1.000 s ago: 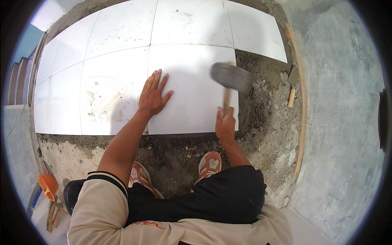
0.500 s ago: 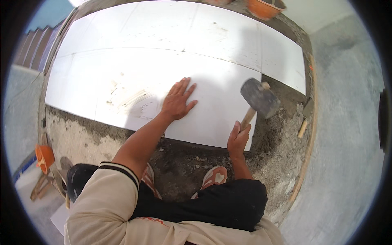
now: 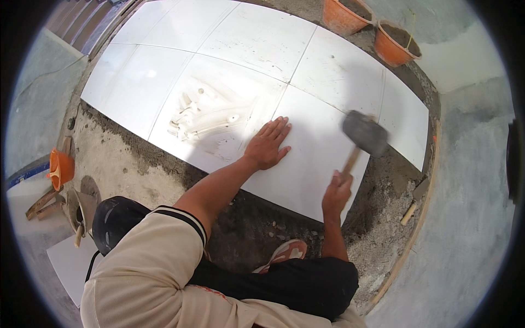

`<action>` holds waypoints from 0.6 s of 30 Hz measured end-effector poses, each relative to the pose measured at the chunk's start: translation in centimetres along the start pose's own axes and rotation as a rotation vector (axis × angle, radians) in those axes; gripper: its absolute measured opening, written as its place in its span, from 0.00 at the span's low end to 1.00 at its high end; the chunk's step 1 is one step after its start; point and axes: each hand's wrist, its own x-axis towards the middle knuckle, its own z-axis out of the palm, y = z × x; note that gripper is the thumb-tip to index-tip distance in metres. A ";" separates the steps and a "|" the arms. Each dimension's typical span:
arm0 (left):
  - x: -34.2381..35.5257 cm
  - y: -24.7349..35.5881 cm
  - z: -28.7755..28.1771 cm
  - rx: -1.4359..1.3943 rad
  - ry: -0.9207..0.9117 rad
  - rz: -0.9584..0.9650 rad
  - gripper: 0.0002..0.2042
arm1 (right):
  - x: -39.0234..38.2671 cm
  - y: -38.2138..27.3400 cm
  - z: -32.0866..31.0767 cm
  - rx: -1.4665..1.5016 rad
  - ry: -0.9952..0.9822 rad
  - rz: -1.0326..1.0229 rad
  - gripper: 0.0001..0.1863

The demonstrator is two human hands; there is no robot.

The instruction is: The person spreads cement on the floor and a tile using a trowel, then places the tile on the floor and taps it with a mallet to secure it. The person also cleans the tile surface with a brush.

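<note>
My left hand (image 3: 267,144) lies flat on a white floor tile (image 3: 311,180), fingers stretched out, near the joint with the tile to its left. In my right hand (image 3: 336,198) is the wooden handle of a rubber mallet (image 3: 365,133). Its dark head, slightly blurred, is over the tile's far right corner; whether it touches the tile I cannot tell. The neighbouring tile (image 3: 213,109) on the left bears smeared wet mortar marks.
Two orange buckets (image 3: 395,46) stand beyond the tiles at the far right. Rough mortar (image 3: 377,191) borders the tile's right side. A trowel with a wooden handle (image 3: 408,214) lies by a wooden strip (image 3: 418,224) along the right wall. Another orange bucket (image 3: 62,167) is at left.
The view has shifted and turned, so the tiles appear rotated and both far buckets show. My left hand stays flat on the tile; the mallet is still in my right hand, over the tile's right edge.
</note>
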 end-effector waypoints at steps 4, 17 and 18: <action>0.2 0.1 0.5 0.050 0.070 -0.040 0.34 | -0.4 0.9 1.7 0.394 0.141 0.112 0.18; 0.5 -5.4 0.0 0.071 0.079 0.172 0.28 | -7.0 -0.6 -2.2 0.486 0.080 -0.099 0.14; 0.3 -5.2 0.5 0.079 0.079 0.165 0.28 | -7.9 0.8 -1.7 0.385 0.067 -0.151 0.14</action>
